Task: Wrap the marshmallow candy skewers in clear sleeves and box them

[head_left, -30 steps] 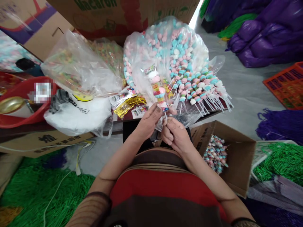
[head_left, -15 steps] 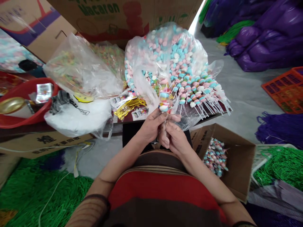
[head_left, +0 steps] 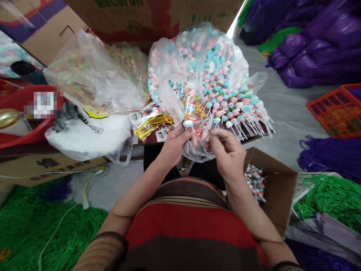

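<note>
The left hand (head_left: pixel 175 148) reaches forward, closed on the lower end of a wrapped candy stick (head_left: pixel 189 107). The right hand (head_left: pixel 231 150), just beside, curls inward; its grip cannot be determined. A large candy bag (head_left: pixel 210 52) lies beyond the stick.

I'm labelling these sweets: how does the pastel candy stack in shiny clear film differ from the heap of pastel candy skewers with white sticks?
The pastel candy stack in shiny clear film is single; the heap of pastel candy skewers holds many. The stack is held in the left hand; the heap lies unheld. Both show pink and blue candies.
</note>
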A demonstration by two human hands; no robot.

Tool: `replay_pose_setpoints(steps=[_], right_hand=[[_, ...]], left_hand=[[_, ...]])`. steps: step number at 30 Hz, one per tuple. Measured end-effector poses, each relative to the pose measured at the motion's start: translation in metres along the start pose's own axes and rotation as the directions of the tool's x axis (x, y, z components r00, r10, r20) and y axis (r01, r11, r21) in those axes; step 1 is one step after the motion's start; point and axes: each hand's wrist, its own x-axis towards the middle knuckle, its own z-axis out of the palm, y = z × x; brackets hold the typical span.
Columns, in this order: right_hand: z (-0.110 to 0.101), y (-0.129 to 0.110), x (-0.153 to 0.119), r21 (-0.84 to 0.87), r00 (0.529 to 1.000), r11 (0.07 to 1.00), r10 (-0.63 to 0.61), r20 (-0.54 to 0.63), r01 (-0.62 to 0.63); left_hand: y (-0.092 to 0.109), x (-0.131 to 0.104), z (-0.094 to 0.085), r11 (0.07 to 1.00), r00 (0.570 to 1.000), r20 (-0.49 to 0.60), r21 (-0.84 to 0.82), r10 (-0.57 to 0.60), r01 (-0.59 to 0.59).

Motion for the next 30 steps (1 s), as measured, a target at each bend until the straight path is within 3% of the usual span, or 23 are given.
replay_pose_setpoints(steps=[9,16,24,30], right_hand=[[0.009,-0.005,0.015,-0.267,0.982,0.946,-0.187,0.011,0.183],[0.016,-0.004,0.014,-0.22,0.995,0.972,-0.093,-0.041,0.081],[0.022,-0.001,0.013,-0.046,0.998,0.997,0.06,0.015,-0.06],[0.024,-0.004,0.012,-0.061,0.997,0.996,0.068,0.022,-0.066]], left_hand=[[-0.017,-0.004,-0.001,0.994,0.992,0.073,-0.018,-0.103,0.105],[-0.022,-0.003,-0.002,0.996,0.995,0.052,0.016,-0.083,0.082],[-0.026,-0.002,-0.005,0.999,0.998,0.052,0.001,-0.042,0.042],[-0.031,-0.001,-0.009,0.999,1.0,0.007,0.036,-0.014,0.014]])
